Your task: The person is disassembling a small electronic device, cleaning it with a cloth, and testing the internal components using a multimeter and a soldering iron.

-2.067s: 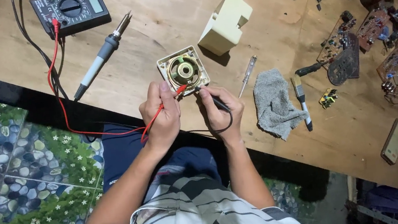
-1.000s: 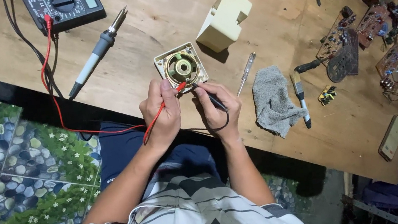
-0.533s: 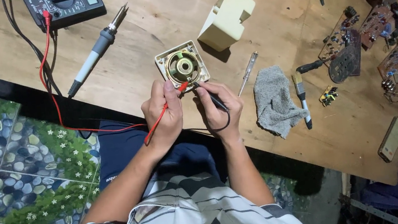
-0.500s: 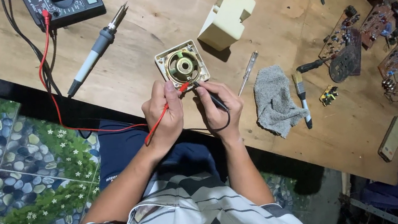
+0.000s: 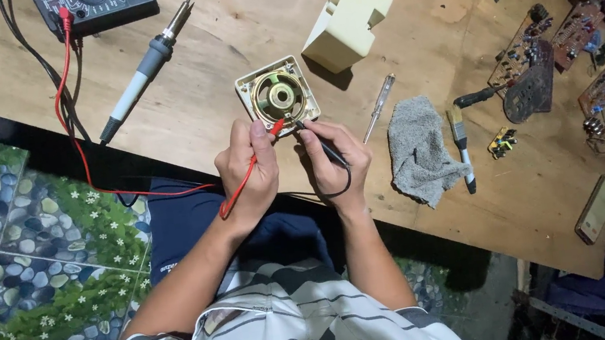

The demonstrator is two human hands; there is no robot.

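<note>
Little has moved since the earlier frame: both probes remain at the near edge of the small square cream-framed speaker with brass cone. Probe tips are hidden by fingertips; contact points cannot be made out. Left hand is closed around the red test probe. Right hand pinches the black test probe. Speaker sits just beyond both hands; grey-handled soldering iron lies further left.

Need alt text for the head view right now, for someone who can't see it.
Seen from above, the left hand holds a red probe and the right hand a black probe, both tips at a small square speaker on a wooden bench. A multimeter, soldering iron and grey cloth lie nearby.
</note>
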